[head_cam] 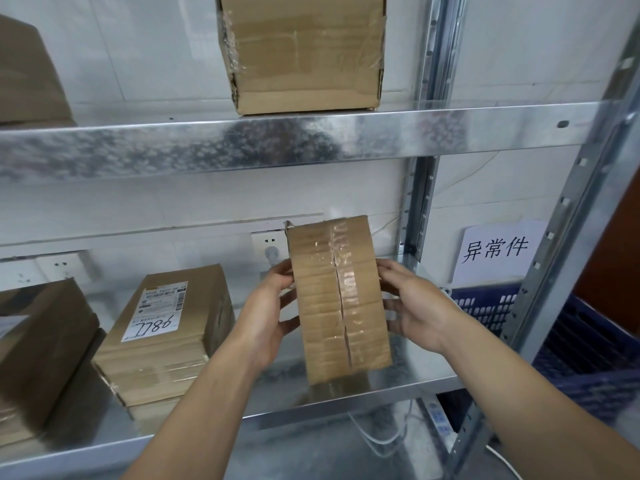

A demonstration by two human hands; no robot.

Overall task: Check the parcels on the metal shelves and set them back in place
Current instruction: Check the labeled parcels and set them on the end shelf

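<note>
Brown parcel (blue crate beside)

Matt corrugated-cardboard parcel under glossy clear tape; spangled galvanised-metal shelf; perforated matt plastic crate.

Place: you are in a parcel storeroom, the sort a courier depot or pick-up point keeps.
Shelving: you face galvanised metal shelves on slotted uprights, against a plain white wall.
Stock: taped cardboard parcels sit on both levels you see.
Labelling: one of them carries a printed shipping label with a handwritten number.
Sign: a paper sheet reads "异常件" above a blue plastic crate.
</note>
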